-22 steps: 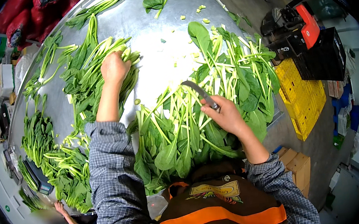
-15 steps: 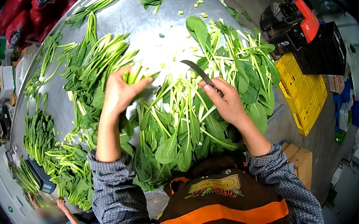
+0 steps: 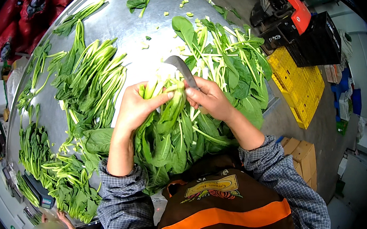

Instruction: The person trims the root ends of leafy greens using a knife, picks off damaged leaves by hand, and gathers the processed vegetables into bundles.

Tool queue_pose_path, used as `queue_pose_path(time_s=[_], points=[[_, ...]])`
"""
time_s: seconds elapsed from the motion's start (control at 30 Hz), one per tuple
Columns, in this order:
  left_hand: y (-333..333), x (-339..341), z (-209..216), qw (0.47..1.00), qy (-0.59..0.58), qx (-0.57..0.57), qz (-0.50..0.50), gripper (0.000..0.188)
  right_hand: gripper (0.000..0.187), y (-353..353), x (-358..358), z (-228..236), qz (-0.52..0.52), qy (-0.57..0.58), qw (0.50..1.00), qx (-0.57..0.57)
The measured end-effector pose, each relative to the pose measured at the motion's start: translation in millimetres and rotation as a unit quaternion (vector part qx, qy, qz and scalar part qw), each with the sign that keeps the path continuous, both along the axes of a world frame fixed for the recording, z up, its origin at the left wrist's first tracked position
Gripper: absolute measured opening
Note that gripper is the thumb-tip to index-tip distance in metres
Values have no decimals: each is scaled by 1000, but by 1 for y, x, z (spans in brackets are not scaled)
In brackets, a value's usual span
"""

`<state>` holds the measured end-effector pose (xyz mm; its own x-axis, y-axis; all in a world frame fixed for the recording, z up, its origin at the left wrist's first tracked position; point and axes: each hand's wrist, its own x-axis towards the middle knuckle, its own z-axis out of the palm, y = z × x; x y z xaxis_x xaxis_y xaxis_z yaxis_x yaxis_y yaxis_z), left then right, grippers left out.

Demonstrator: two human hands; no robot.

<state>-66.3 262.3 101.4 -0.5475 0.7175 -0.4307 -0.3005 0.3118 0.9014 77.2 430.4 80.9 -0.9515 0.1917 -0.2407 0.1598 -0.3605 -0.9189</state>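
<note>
My left hand [image 3: 140, 105] is closed round a small bunch of leafy greens [image 3: 172, 113], its pale stem ends pointing away from me. Close beside it, my right hand [image 3: 211, 98] grips a knife [image 3: 181, 69] with a dark curved blade, which slants up and to the left over the stems. The right fingertips are right at the bunch; whether they also pinch a stem is hard to make out. Below both hands lies a heap of loose greens [image 3: 169, 149], and more greens [image 3: 237, 73] spread to the right.
The metal table [image 3: 129, 19] carries piles of greens [image 3: 94, 70] on the left and scattered stem bits [image 3: 185, 1] at the back. A yellow pallet [image 3: 299, 86] and cardboard boxes [image 3: 302, 158] stand to the right. At lower left another person's hand [image 3: 63, 216] reaches to the table edge.
My right hand with the knife has come left to meet my left hand. My left hand has moved slightly right and nearer me with the bunch. The whole view has shifted a little.
</note>
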Motion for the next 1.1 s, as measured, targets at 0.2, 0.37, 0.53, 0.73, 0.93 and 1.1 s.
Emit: queue_pose_path(time_s=[0.2, 0.37, 0.53, 0.73, 0.93, 1.1], points=[[12, 17, -18, 895, 434, -14, 104, 27, 25, 6, -3, -26, -61, -33, 968, 243], [13, 41, -17, 975, 217, -40, 38, 29, 22, 8, 0, -28, -76, -67, 985, 140], [9, 43, -41, 993, 104, -30, 50, 25, 21, 3, 4, -38, -92, -45, 947, 303], [12, 40, -38, 987, 139, -56, 64, 24, 11, 9, 9, -14, -42, -1, 818, 574], [3, 45, -48, 990, 94, -50, 90, 22, 12, 9, 17, -50, 14, -29, 810, 586], [-16, 53, -57, 991, 61, -80, 83, 24, 10, -4, 35, -84, 29, -18, 825, 564]])
